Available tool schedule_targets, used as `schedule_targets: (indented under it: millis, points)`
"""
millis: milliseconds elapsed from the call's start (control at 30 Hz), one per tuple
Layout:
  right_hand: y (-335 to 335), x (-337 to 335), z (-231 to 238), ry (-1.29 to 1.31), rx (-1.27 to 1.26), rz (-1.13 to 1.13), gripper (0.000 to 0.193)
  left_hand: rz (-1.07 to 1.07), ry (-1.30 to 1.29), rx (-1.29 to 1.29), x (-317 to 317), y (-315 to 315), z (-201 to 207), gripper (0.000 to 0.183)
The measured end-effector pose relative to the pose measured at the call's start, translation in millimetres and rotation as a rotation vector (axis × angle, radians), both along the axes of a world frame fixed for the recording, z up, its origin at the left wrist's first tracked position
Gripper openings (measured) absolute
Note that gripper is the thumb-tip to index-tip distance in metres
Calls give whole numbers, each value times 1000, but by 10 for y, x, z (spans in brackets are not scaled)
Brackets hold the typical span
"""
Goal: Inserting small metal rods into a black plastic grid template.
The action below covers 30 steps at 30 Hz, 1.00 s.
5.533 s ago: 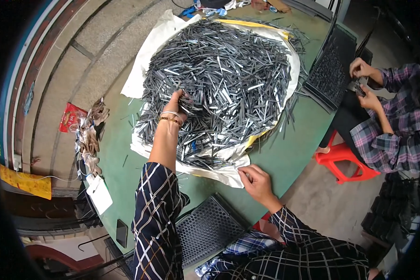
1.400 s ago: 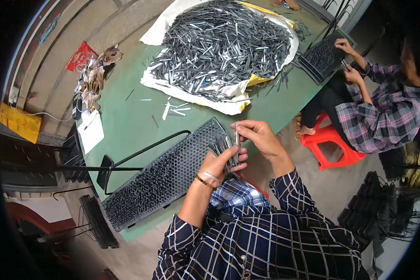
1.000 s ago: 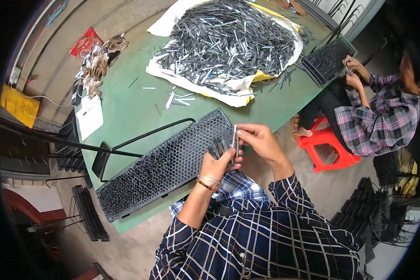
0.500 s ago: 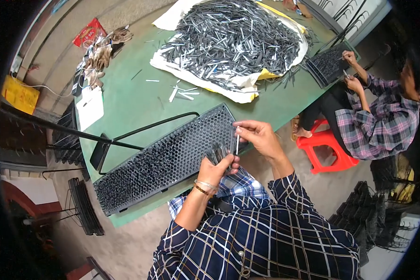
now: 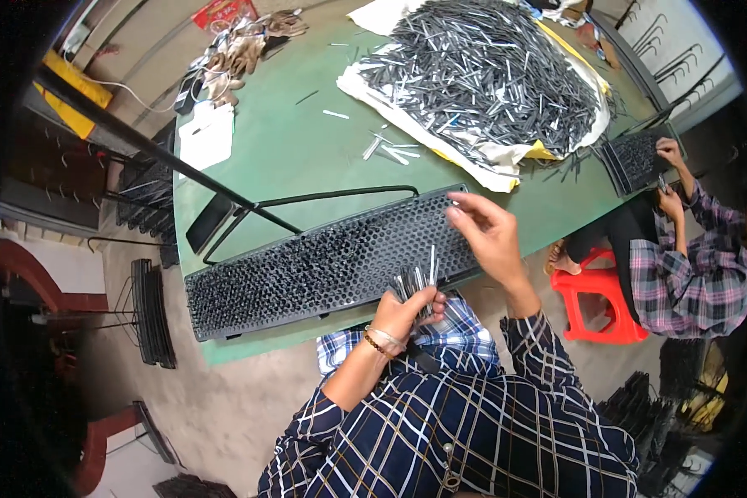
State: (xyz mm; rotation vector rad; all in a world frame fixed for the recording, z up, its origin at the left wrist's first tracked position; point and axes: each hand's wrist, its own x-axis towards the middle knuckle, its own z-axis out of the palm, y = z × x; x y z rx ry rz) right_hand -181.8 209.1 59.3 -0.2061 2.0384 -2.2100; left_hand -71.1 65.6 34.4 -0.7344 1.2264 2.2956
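Observation:
My left hand (image 5: 407, 314) is closed around a bundle of thin dark and silvery strips (image 5: 408, 284), held upright at the near edge of a long black tray. One pale strip (image 5: 433, 261) stands higher than the others. Over the right end of the tray, my right hand (image 5: 491, 241) has thumb and forefinger drawn close together; whatever is between the tips is too small to make out. The black tray (image 5: 390, 241) is full of round holes. Dark pieces crowd its left and middle part, while bare holes show toward the right.
A large heap of strips (image 5: 498, 75) lies on a white sack at the back of the green table (image 5: 299, 141). Loose pale strips (image 5: 388, 151) lie before it. A black bent rod (image 5: 332, 195) runs behind the tray. At right a co-worker (image 5: 681, 282) sits on a red stool (image 5: 593, 299).
My view has shifted, so the table sits further right and lower. My right hand has moved away from the bundle toward the tray's far right corner. My left hand keeps its strips.

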Motion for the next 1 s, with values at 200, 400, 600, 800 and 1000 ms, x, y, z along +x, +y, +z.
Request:
schedule_targets:
  millis: [200, 400, 600, 800, 1000]
  points:
    - [-553, -281, -63, 510, 263, -3, 18, 53, 2, 37, 115, -119, -2, 17]
    - [-743, -286, -138, 489, 257, 6, 16, 66, -17, 56, 170, -195, -12, 14]
    - [-819, -198, -269, 783, 383, 48, 15, 65, -10, 42, 158, -186, -40, 14]
    - [-832, -221, -296, 855, 468, 79, 16, 77, 3, 27, 192, -206, -71, 14]
    - [-826, -214, -348, 861, 483, 93, 16, 64, -7, 19, 214, -202, -49, 14]
